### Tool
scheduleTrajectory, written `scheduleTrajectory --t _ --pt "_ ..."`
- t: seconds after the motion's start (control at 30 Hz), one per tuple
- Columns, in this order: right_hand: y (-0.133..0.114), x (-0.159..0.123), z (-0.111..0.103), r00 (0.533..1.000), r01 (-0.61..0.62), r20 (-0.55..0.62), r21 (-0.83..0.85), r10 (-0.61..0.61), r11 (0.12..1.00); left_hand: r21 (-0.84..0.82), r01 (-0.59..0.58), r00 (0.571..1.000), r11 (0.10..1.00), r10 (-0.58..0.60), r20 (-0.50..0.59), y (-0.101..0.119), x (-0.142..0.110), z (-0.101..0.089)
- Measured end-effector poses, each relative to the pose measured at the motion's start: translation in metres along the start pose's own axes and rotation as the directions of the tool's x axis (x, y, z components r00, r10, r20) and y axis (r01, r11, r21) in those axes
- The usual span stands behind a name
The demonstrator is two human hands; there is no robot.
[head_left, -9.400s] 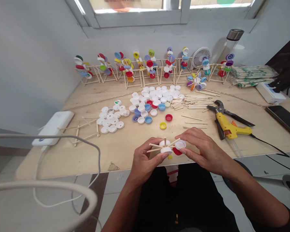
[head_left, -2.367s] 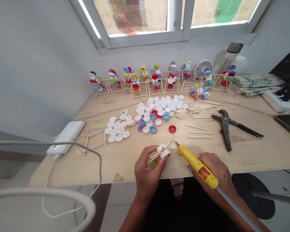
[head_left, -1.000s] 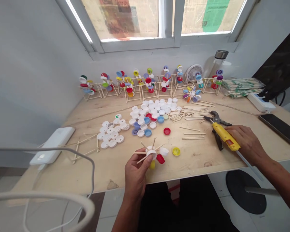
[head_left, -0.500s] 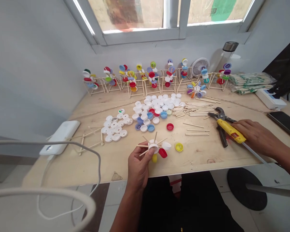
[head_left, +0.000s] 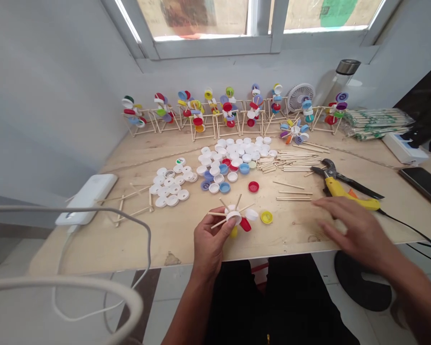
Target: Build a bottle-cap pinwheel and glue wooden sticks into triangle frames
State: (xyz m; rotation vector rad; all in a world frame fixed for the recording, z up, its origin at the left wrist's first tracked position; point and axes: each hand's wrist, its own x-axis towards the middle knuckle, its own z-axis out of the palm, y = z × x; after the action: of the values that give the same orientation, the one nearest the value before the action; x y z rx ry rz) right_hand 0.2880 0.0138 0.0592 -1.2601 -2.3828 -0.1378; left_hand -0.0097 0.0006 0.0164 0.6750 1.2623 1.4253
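Observation:
My left hand (head_left: 212, 239) pinches the white hub of a bottle-cap wheel (head_left: 233, 218) near the table's front edge. Wooden sticks poke out from the hub; a white, a red and a yellow cap sit on some of them, others are bare. My right hand (head_left: 355, 235), slightly blurred, hovers over the front right of the table with fingers stretched and nothing in them. Just beyond it a yellow glue gun (head_left: 333, 187) rests by black-handled pliers (head_left: 359, 186). A loose yellow cap (head_left: 266, 217) lies right of the wheel, and a red cap (head_left: 253, 187) farther back.
White caps (head_left: 172, 188) and a mixed cap pile (head_left: 233, 155) cover the middle. Wooden sticks (head_left: 298, 159) lie to their right. Finished cap wheels on stick frames (head_left: 228, 115) line the back. A power bank (head_left: 88, 199), cable (head_left: 149, 239), phone (head_left: 424, 184) and power strip (head_left: 405, 148) flank the sides.
My right hand has let go of the glue gun, which now lies turned on the table, and has moved left toward the front edge. My left hand still holds the wheel.

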Motion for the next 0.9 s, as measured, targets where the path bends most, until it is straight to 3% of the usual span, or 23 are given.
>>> scheduleTrajectory --t 0.17,0.4,0.57,0.73,0.9 --pt "-0.053 0.022 0.044 0.993 0.000 0.114 0.109 -0.013 0.994 0.004 -0.013 1.000 1.000 0.012 0.023 -0.002 -0.001 -0.002" --pt "-0.064 0.039 0.069 0.986 -0.032 0.163 0.044 0.025 0.999 0.046 -0.013 1.000 0.999 0.012 0.023 -0.002 -0.002 0.000" --pt "-0.060 0.038 0.068 0.980 -0.110 0.181 0.168 0.079 0.980 0.087 -0.032 0.999 0.996 0.030 0.025 0.001 -0.004 0.002" --pt "-0.054 0.036 0.050 0.967 -0.251 0.154 0.413 0.205 0.875 0.183 -0.087 0.996 0.979 0.079 0.051 -0.001 -0.005 0.000" --pt "-0.058 0.043 0.037 0.971 -0.236 0.167 0.535 0.172 0.811 0.279 -0.158 0.982 0.947 0.120 0.146 -0.003 -0.006 -0.002"
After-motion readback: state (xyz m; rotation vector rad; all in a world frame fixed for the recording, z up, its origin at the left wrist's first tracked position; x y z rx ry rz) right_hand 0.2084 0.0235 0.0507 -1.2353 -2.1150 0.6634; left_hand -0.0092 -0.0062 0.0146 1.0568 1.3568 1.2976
